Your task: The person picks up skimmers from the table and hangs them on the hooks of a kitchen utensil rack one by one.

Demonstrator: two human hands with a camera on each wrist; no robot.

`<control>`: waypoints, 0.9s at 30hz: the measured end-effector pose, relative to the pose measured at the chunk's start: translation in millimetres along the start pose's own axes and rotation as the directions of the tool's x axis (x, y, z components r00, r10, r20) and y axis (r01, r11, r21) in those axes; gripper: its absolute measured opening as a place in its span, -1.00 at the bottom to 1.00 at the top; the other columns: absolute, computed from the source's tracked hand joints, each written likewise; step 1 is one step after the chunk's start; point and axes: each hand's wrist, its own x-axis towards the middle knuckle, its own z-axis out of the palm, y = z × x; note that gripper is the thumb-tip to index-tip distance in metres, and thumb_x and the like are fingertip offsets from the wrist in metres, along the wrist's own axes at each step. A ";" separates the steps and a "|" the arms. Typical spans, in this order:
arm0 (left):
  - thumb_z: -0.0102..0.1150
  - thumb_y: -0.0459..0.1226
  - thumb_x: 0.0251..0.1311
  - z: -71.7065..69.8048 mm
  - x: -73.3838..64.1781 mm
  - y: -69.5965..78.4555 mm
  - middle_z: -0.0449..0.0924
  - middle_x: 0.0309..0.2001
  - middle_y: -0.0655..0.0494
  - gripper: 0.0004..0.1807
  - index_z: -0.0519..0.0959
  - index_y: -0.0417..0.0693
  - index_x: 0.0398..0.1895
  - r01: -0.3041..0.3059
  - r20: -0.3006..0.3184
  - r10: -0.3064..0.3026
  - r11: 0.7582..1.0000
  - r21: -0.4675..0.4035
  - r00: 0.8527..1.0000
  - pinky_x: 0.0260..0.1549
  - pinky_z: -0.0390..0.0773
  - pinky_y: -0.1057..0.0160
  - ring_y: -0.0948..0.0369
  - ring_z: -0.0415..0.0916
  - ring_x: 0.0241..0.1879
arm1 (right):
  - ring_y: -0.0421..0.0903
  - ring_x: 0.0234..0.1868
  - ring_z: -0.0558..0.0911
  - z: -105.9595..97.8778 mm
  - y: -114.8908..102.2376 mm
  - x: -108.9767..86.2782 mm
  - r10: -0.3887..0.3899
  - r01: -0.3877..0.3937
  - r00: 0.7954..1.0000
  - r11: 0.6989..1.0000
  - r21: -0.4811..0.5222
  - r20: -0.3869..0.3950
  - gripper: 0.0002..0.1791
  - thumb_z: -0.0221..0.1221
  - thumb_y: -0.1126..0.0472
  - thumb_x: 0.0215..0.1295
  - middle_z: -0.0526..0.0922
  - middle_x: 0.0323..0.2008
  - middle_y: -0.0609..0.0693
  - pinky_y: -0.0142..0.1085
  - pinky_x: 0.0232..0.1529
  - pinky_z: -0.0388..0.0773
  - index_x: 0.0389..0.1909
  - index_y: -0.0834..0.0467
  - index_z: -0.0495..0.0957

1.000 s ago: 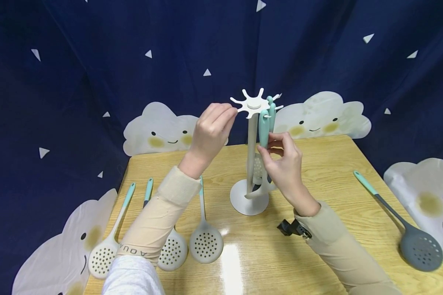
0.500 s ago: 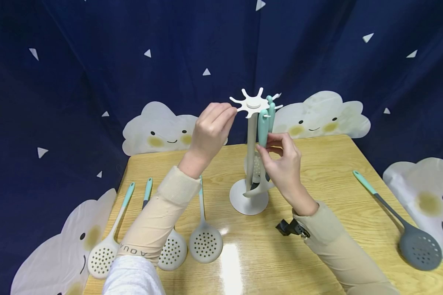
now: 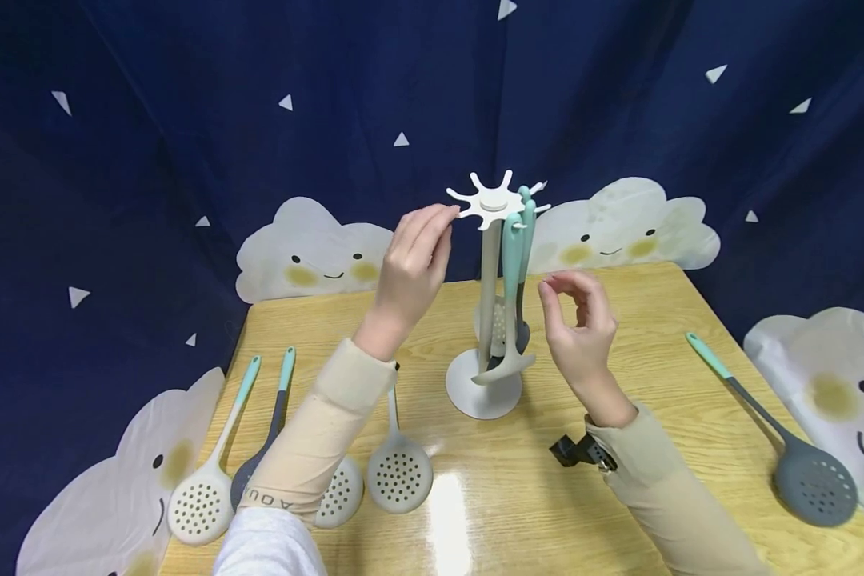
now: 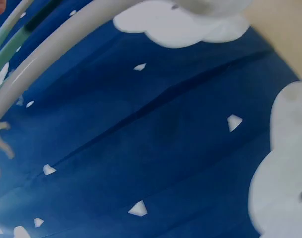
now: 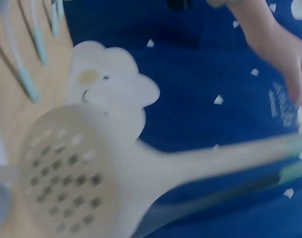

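Observation:
My left hand [image 3: 414,260] pinches the tip of one hook on the white utensil stand [image 3: 488,296]. A pale skimmer [image 3: 510,276] with a mint handle hangs by its hole from a front hook; its perforated head shows broadside in the right wrist view [image 5: 66,178]. Behind it hangs a dark-necked utensil [image 3: 522,308] with another mint handle. Right of these, my right hand [image 3: 582,332] is in the air, apart from the handles, thumb and fingers loosely curved around nothing. In the left wrist view, the stand's pole [image 4: 46,54] crosses the upper left corner.
On the wooden table [image 3: 619,344], several skimmers lie at the left: a pale one [image 3: 200,508], a dark one [image 3: 277,424] partly under my left sleeve, and another pale one [image 3: 401,472]. A dark grey skimmer [image 3: 815,484] lies at the right edge. A blue curtain [image 3: 331,96] hangs behind.
My right hand has let go of the hanging skimmer's handle and moved right, away from the stand. My left hand stays at the same hook, its wrist slightly turned.

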 end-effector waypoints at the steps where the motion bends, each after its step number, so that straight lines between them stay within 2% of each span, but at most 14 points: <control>1: 0.03 -0.56 0.12 1.8 -4.8 0.4 0.54 -0.18 -0.21 -0.78 0.52 -0.43 -0.14 0.022 -0.014 -0.022 1.000 -0.014 1.000 -0.02 0.48 0.24 -0.02 0.48 -0.15 | -0.16 -0.33 0.57 -2.3 4.1 -3.2 -0.007 0.007 0.999 1.000 -0.003 -0.033 -0.84 0.17 0.52 0.08 0.53 -0.41 0.29 -0.46 -0.22 0.54 -0.32 0.52 0.44; 5: 0.05 -0.54 0.11 11.0 -30.0 -0.1 0.45 -0.07 -0.25 -0.68 0.42 -0.47 -0.02 0.150 -0.044 -0.153 0.986 -0.066 0.987 0.00 0.48 0.24 -0.02 0.44 -0.07 | -0.19 -0.33 0.53 -11.7 26.0 -18.8 0.053 -0.058 0.991 0.998 -0.040 -0.126 -0.87 0.11 0.59 0.07 0.49 -0.41 0.33 -0.49 -0.25 0.49 -0.35 0.57 0.40; 8: 0.08 -0.52 0.11 19.7 -53.3 -3.7 0.42 -0.07 -0.25 -0.67 0.40 -0.45 -0.01 0.290 0.001 -0.292 0.952 -0.097 0.957 -0.06 0.50 0.26 0.00 0.44 -0.09 | -0.19 -0.32 0.50 -20.0 46.3 -35.4 0.166 -0.180 0.975 0.980 -0.088 -0.147 -0.86 0.09 0.61 0.07 0.47 -0.38 0.37 -0.49 -0.26 0.45 -0.32 0.59 0.39; 9: 0.08 -0.52 0.11 22.9 -62.1 -5.4 0.42 -0.07 -0.24 -0.67 0.41 -0.43 -0.01 0.336 0.031 -0.335 0.937 -0.099 0.942 -0.08 0.51 0.24 0.00 0.44 -0.11 | -0.18 -0.32 0.49 -22.8 53.2 -42.3 0.211 -0.228 0.967 0.967 -0.111 -0.145 -0.85 0.09 0.60 0.09 0.47 -0.36 0.37 -0.50 -0.26 0.44 -0.30 0.58 0.40; 11: 0.07 -0.50 0.13 28.7 -80.2 -8.5 0.41 -0.07 -0.22 -0.67 0.40 -0.41 0.00 0.435 0.111 -0.425 0.896 -0.091 0.899 -0.09 0.50 0.24 0.01 0.43 -0.11 | -0.17 -0.31 0.48 -28.5 66.6 -57.9 0.308 -0.327 0.942 0.932 -0.157 -0.131 -0.83 0.11 0.55 0.11 0.49 -0.32 0.34 -0.52 -0.28 0.43 -0.26 0.54 0.42; 14: 0.07 -0.45 0.16 38.7 -112.4 -15.1 0.41 -0.05 -0.16 -0.65 0.39 -0.35 0.03 0.560 0.241 -0.536 0.827 -0.040 0.809 -0.07 0.48 0.27 0.06 0.41 -0.08 | -0.08 -0.26 0.49 -34.9 83.4 -83.1 0.467 -0.469 0.882 0.849 -0.245 -0.071 -0.76 0.14 0.49 0.13 0.50 -0.24 0.29 -0.43 -0.25 0.46 -0.17 0.47 0.43; 15: 0.06 -0.45 0.16 40.9 -121.3 -16.0 0.40 -0.04 -0.15 -0.64 0.38 -0.35 0.05 0.608 0.295 -0.577 0.794 -0.014 0.761 -0.05 0.47 0.27 0.06 0.40 -0.06 | -0.03 -0.24 0.49 -36.0 87.7 -90.9 0.518 -0.509 0.854 0.815 -0.277 -0.043 -0.74 0.15 0.48 0.13 0.50 -0.20 0.29 -0.37 -0.22 0.47 -0.14 0.46 0.43; 17: 0.05 -0.43 0.18 44.4 -137.4 -16.8 0.40 -0.01 -0.14 -0.62 0.36 -0.34 0.08 0.700 0.406 -0.652 0.713 0.041 0.640 0.00 0.44 0.27 0.06 0.39 -0.02 | 0.07 -0.18 0.48 -37.2 93.9 -105.2 0.616 -0.570 0.788 0.744 -0.348 0.025 -0.67 0.16 0.48 0.11 0.47 -0.14 0.30 -0.23 -0.16 0.49 -0.07 0.45 0.40; 20: 0.05 -0.40 0.20 51.0 -159.6 -17.5 0.38 0.06 -0.18 -0.55 0.31 -0.35 0.16 0.811 0.560 -0.726 0.564 0.152 0.400 0.07 0.42 0.20 0.01 0.36 0.07 | 0.20 -0.09 0.44 -36.2 100.5 -124.7 0.729 -0.603 0.670 0.643 -0.473 0.137 -0.55 0.17 0.46 0.09 0.41 -0.05 0.35 -0.06 -0.06 0.47 0.03 0.46 0.34; 21: 0.05 -0.43 0.19 50.7 -162.1 -14.6 0.36 0.09 -0.23 -0.53 0.28 -0.39 0.17 0.835 0.605 -0.738 0.509 0.210 0.298 0.09 0.40 0.14 -0.05 0.34 0.09 | 0.23 -0.06 0.43 -35.4 102.4 -130.9 0.755 -0.598 0.632 0.619 -0.509 0.175 -0.51 0.18 0.45 0.08 0.39 -0.02 0.37 -0.01 -0.03 0.45 0.06 0.47 0.31; 22: 0.05 -0.42 0.19 52.7 -168.7 -14.6 0.35 0.10 -0.25 -0.51 0.26 -0.39 0.19 0.848 0.636 -0.740 0.467 0.252 0.219 0.11 0.39 0.12 -0.06 0.33 0.11 | 0.26 -0.03 0.41 -34.7 104.1 -137.2 0.773 -0.585 0.597 0.602 -0.544 0.214 -0.47 0.19 0.43 0.08 0.36 0.00 0.40 0.03 0.00 0.43 0.08 0.48 0.29; 24: 0.06 -0.40 0.20 56.7 -180.7 -14.0 0.33 0.14 -0.27 -0.46 0.21 -0.39 0.23 0.856 0.677 -0.732 0.394 0.335 0.072 0.12 0.38 0.09 -0.09 0.31 0.14 | 0.30 0.03 0.38 -32.8 106.8 -148.7 0.783 -0.555 0.554 0.601 -0.575 0.283 -0.43 0.22 0.41 0.05 0.35 0.03 0.42 0.08 0.06 0.37 0.10 0.48 0.27; 25: 0.07 -0.39 0.20 58.0 -186.0 -13.3 0.32 0.15 -0.27 -0.45 0.20 -0.40 0.24 0.851 0.689 -0.725 0.373 0.369 0.019 0.12 0.38 0.08 -0.09 0.31 0.15 | 0.30 0.06 0.37 -31.7 107.7 -154.2 0.775 -0.543 0.546 0.616 -0.571 0.317 -0.41 0.24 0.40 0.03 0.35 0.05 0.41 0.09 0.09 0.34 0.11 0.46 0.28; 27: 0.09 -0.36 0.20 59.8 -193.5 -10.6 0.30 0.18 -0.28 -0.41 0.17 -0.38 0.26 0.836 0.699 -0.712 0.336 0.433 -0.075 0.14 0.37 0.07 -0.09 0.29 0.17 | 0.30 0.13 0.34 -29.0 109.4 -163.7 0.741 -0.537 0.552 0.667 -0.517 0.382 -0.36 0.26 0.45 -0.03 0.36 0.08 0.39 0.11 0.16 0.27 0.13 0.42 0.29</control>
